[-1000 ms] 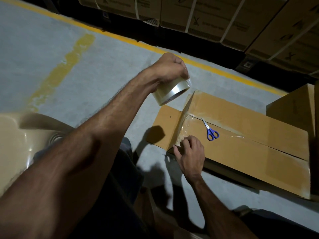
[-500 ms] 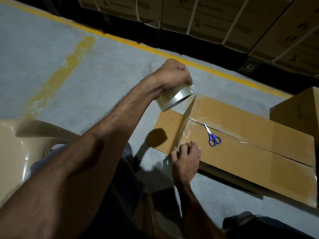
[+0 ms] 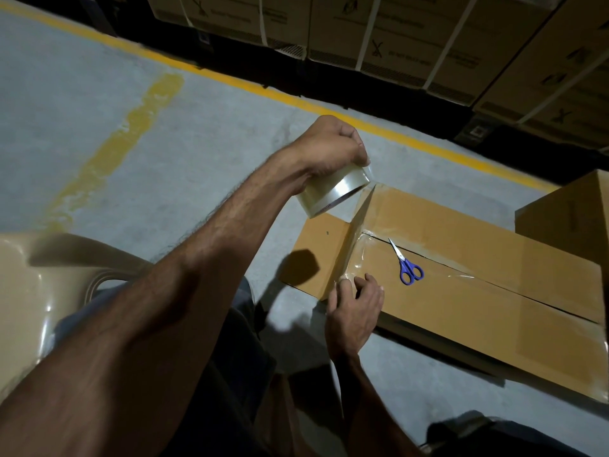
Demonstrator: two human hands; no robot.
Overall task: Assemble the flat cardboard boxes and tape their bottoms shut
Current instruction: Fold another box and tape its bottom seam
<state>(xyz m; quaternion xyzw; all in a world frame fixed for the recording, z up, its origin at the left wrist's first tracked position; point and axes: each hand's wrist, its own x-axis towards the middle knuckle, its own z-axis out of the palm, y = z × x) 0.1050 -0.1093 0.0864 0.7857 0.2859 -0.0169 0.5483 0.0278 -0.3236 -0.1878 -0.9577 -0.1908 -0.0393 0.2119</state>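
A long brown cardboard box (image 3: 487, 301) lies on the concrete floor with its flaps closed along a centre seam. My left hand (image 3: 333, 146) grips a roll of clear tape (image 3: 333, 194) just above the box's far left corner. A strip of tape (image 3: 354, 239) runs from the roll across the box's left end to its near edge. There my right hand (image 3: 356, 308) presses the tape's end down with thumb and fingertips. Clear tape also covers the seam. Blue-handled scissors (image 3: 408, 268) lie on top of the box.
Another brown box (image 3: 566, 212) stands at the right behind the long one. Strapped cartons (image 3: 412, 37) are stacked along the back beyond a yellow floor line (image 3: 230, 77). A beige plastic chair (image 3: 29, 291) is at my left.
My left hand has lowered the roll closer to the box's far corner. My right hand has slid toward the near edge, fingertips still on the tape.
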